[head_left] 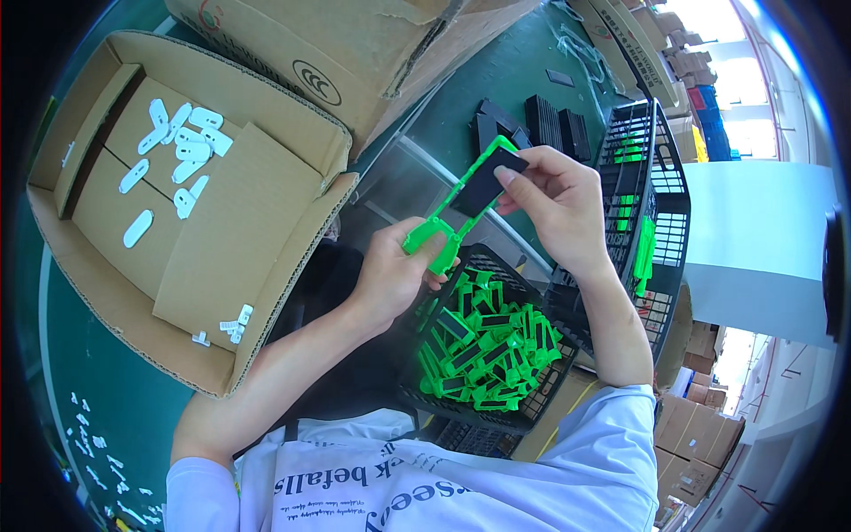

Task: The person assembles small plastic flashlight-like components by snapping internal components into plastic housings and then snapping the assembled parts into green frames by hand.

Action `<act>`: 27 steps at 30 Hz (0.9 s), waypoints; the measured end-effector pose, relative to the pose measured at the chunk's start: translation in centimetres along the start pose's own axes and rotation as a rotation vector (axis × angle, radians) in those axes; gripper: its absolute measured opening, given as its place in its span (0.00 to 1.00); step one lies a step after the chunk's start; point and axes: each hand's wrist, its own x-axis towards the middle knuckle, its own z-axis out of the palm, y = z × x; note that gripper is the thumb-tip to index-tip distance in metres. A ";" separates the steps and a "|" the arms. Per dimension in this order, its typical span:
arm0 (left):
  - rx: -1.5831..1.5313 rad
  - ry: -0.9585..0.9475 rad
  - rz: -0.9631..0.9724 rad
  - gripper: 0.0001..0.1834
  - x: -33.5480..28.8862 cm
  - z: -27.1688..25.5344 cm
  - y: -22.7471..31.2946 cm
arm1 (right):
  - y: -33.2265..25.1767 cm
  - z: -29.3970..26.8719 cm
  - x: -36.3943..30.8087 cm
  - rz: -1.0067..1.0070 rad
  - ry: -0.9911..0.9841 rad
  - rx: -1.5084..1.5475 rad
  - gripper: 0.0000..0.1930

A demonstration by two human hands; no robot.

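Observation:
A bright green plastic frame (441,241) with a rounded end sits in the grip of my left hand (390,270), the thumb pressing on that end. A flat black rectangular plate (479,184) lies at the frame's long open part. My right hand (558,199) pinches the plate near its upper end, thumb on top; whether it is fully seated in the frame I cannot tell. Just beyond, stacks of black plates (545,124) rest on the green table. Below my hands, a black crate (532,408) holds a heap of green frames with black plates (492,341).
At left, an open cardboard box (204,372) contains several small white oval pieces (191,146). A larger carton (328,53) stands behind it. On the right, a black basket (660,191) holds more green parts. White scraps (89,434) lie on the table at lower left.

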 end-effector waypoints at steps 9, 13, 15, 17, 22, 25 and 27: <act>-0.033 0.026 -0.031 0.10 0.0 0.2 0.3 | 0.9 1.0 -0.3 -0.266 0.136 -0.150 0.10; -0.033 0.019 -0.037 0.10 -0.1 0.1 0.3 | 0.5 1.6 -0.5 -0.226 0.150 -0.091 0.09; -0.078 -0.003 -0.028 0.10 -0.1 0.1 0.3 | 0.7 1.5 -0.6 -0.223 0.111 -0.127 0.09; -0.077 0.010 -0.028 0.10 -0.1 0.1 0.3 | 1.0 1.3 -0.7 -0.226 0.115 -0.145 0.08; -0.074 0.022 -0.020 0.10 -0.1 0.0 0.1 | 0.3 1.5 -0.7 -0.194 0.100 -0.179 0.09; -0.063 0.026 -0.036 0.10 -0.1 0.0 0.2 | 0.2 1.5 -0.5 -0.360 0.134 -0.314 0.09; -0.076 0.042 -0.018 0.10 0.1 0.1 0.1 | 0.0 1.4 -0.6 -0.425 0.163 -0.385 0.08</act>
